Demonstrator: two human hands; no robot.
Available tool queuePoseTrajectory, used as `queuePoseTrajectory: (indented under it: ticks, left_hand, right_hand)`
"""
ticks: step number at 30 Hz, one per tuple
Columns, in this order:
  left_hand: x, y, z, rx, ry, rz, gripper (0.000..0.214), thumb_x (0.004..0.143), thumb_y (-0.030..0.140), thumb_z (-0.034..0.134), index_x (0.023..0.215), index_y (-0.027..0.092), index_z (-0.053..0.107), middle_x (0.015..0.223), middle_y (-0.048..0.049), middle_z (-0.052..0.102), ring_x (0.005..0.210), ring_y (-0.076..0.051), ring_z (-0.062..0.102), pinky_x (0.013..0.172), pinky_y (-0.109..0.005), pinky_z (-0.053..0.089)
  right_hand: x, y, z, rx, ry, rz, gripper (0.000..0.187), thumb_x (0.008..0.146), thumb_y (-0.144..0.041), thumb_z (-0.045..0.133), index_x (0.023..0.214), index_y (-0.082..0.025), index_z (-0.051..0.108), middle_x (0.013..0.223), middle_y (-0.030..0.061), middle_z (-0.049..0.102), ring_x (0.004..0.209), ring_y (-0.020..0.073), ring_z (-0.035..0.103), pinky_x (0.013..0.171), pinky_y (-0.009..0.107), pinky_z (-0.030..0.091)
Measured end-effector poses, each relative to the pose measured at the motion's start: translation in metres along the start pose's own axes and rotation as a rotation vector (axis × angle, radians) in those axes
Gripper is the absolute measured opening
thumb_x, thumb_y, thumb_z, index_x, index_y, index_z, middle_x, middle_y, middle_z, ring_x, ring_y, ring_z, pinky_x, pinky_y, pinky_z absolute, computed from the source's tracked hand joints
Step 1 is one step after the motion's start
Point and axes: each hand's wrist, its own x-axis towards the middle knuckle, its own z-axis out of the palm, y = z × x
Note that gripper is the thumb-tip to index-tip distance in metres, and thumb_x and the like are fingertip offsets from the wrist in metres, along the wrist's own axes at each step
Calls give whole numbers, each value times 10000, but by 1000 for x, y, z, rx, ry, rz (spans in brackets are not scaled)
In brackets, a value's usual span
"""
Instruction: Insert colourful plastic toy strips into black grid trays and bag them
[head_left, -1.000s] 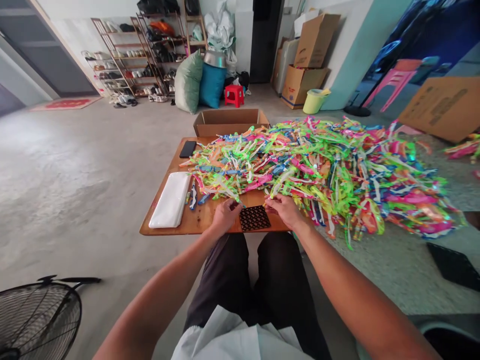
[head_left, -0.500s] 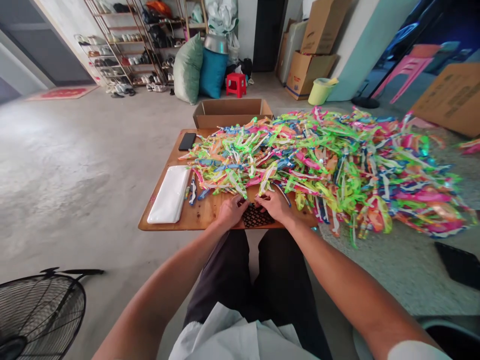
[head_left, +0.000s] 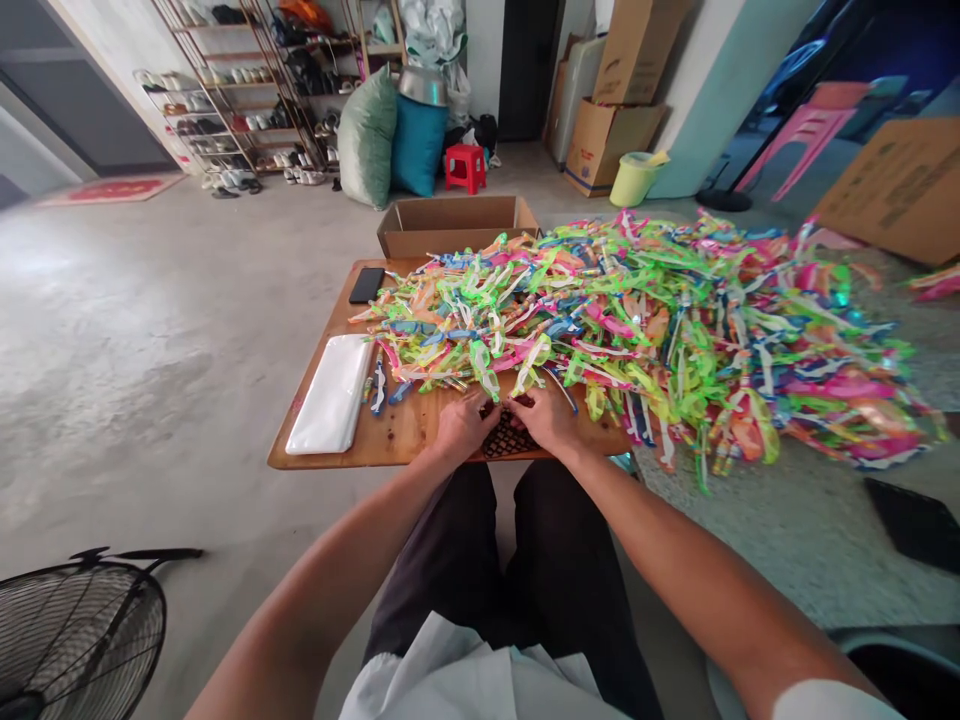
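Observation:
My left hand (head_left: 461,428) and my right hand (head_left: 546,418) are close together over a small black grid tray (head_left: 505,440) at the near edge of a low wooden table (head_left: 397,432). Both hands have their fingers curled down at the tray's far edge, right where a huge heap of bright plastic toy strips (head_left: 637,325) begins. What the fingers pinch is too small to name. The heap is green, pink, orange and blue and spills off the table to the right onto the floor.
A white flat packet (head_left: 330,395) lies on the table's left part, a black phone (head_left: 366,285) at its far left corner. An open cardboard box (head_left: 450,222) stands behind the table. A floor fan (head_left: 75,640) is at bottom left; a dark flat object (head_left: 911,522) lies at right.
Both hands have come together from either side of the grid tray to its far edge, partly covering it. The view has shifted slightly.

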Motion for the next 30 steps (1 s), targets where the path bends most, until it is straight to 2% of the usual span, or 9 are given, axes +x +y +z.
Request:
queuePoseTrajectory:
  ticks: [4, 7, 11, 14, 18, 25, 30]
  left_hand:
    - [-4, -5, 3, 13, 9, 29, 203, 966, 375, 616, 854, 211, 661, 861, -47, 732, 807, -174, 667, 723, -258, 439]
    - [-4, -8, 2, 19, 4, 50, 189, 965, 369, 621, 865, 211, 649, 870, -43, 725, 809, -171, 665, 737, -258, 445]
    - [-1, -7, -2, 5, -9, 58, 194, 954, 347, 631, 820, 207, 629, 842, -39, 707, 799, -172, 657, 738, -259, 447]
    - [1, -5, -4, -3, -11, 37, 186, 938, 329, 638, 798, 208, 620, 823, -35, 701, 769, -169, 647, 720, -258, 444]
    - [1, -6, -5, -5, -16, 67, 117, 918, 289, 642, 833, 210, 636, 866, -39, 718, 798, -172, 657, 735, -253, 453]
    - [5, -13, -10, 8, -75, 206, 135, 953, 300, 594, 876, 209, 657, 940, -55, 736, 859, -176, 674, 783, -262, 477]
    - [5, -11, -13, 8, -84, 247, 158, 954, 300, 595, 838, 205, 646, 890, -59, 712, 830, -173, 656, 776, -263, 474]
  right_hand:
    - [0, 1, -4, -284, 35, -166, 230, 882, -450, 749, 784, -245, 711, 745, 89, 736, 775, 266, 697, 758, 366, 526]
    - [5, 1, -7, -386, 9, -233, 226, 905, -433, 722, 791, -238, 731, 778, 105, 744, 833, 275, 693, 786, 360, 504]
    - [10, -3, -11, -374, -46, -194, 217, 888, -402, 724, 759, -228, 744, 756, 74, 744, 744, 237, 669, 695, 329, 483]
    - [9, -9, -13, -350, -72, -178, 145, 881, -345, 716, 831, -220, 770, 801, 49, 760, 741, 217, 670, 697, 308, 484]
    - [10, -16, -17, -374, -153, -253, 107, 863, -302, 734, 925, -234, 788, 897, 50, 784, 821, 235, 693, 736, 308, 492]
    - [33, -19, -32, -444, -437, -397, 169, 845, -208, 693, 986, -227, 785, 1001, 24, 787, 916, 221, 691, 802, 277, 467]
    - [38, -22, -34, -471, -478, -426, 149, 831, -211, 715, 959, -224, 789, 980, 24, 784, 874, 205, 680, 782, 259, 450]
